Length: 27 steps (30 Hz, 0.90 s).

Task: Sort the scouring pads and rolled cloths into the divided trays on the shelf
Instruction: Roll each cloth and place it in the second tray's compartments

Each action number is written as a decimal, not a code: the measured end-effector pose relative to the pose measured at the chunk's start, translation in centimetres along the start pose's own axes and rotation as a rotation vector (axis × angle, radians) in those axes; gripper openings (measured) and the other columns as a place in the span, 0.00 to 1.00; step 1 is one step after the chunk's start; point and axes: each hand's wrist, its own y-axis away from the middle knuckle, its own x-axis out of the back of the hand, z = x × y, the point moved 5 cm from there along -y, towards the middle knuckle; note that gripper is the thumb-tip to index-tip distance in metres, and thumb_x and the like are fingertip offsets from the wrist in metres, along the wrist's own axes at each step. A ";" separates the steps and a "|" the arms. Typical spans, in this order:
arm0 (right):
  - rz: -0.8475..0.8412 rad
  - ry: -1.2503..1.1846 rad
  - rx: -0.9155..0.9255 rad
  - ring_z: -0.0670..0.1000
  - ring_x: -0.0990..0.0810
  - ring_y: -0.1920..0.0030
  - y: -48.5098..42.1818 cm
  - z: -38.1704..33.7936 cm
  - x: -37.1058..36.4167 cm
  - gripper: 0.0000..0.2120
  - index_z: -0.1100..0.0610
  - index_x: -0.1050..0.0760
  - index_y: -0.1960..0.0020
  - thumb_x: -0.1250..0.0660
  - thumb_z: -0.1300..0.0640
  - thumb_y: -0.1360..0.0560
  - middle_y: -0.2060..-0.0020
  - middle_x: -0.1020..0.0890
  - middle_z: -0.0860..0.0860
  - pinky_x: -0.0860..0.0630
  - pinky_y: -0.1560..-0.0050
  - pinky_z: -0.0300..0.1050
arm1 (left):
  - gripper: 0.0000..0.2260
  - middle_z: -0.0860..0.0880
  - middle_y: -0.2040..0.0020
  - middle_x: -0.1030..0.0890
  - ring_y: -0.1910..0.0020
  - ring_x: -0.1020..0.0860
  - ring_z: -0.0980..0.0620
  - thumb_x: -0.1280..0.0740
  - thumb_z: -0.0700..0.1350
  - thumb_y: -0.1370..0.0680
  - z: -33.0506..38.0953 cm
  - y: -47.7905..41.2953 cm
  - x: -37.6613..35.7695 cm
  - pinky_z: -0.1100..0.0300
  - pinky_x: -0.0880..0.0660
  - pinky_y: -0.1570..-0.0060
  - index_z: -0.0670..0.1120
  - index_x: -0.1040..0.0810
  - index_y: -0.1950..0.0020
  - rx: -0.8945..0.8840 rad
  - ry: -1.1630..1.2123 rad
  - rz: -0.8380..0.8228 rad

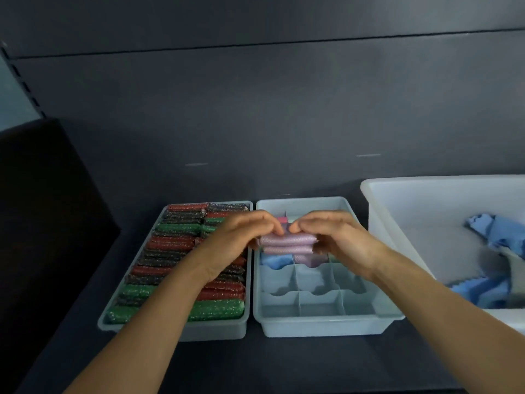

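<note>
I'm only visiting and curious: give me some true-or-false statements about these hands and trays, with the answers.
1. The left hand and right hand hold one rolled lilac cloth above the pale blue divided tray. True.
2. The pale blue tray on the left is nearly empty. False: it is packed with red, green and black glittery scouring pads.
3. The divided tray's front row shows no cloths. True.
4. The large white plastic tub on the right holds red cloths. False: it holds loose blue cloths.
</note>
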 end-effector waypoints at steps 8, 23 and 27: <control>0.011 0.461 -0.053 0.47 0.24 0.64 -1.2 3.1 -1.7 0.11 0.57 0.22 0.55 0.26 0.68 0.33 0.63 0.21 0.52 0.25 0.61 0.40 | 0.17 0.57 0.44 0.20 0.42 0.22 0.57 0.25 0.43 0.28 -3.1 0.1 -0.3 0.49 0.27 0.38 0.60 0.25 0.47 0.103 -0.536 -0.009; -0.093 1.423 0.104 0.52 0.20 0.49 -1.7 3.0 -4.5 0.07 0.46 0.24 0.51 0.33 0.50 0.28 0.52 0.19 0.44 0.26 0.49 0.45 | 0.10 0.62 0.52 0.19 0.49 0.32 0.57 0.31 0.50 0.24 -3.0 0.3 -1.2 0.56 0.33 0.47 0.55 0.24 0.44 0.018 -0.938 -0.082; -0.166 1.525 0.101 0.54 0.21 0.45 -2.3 3.1 -5.5 0.06 0.47 0.24 0.49 0.33 0.51 0.27 0.47 0.20 0.47 0.31 0.51 0.45 | 0.16 0.59 0.47 0.19 0.45 0.27 0.56 0.31 0.44 0.24 -3.3 0.6 -0.7 0.52 0.29 0.43 0.53 0.29 0.38 0.077 -0.821 -0.054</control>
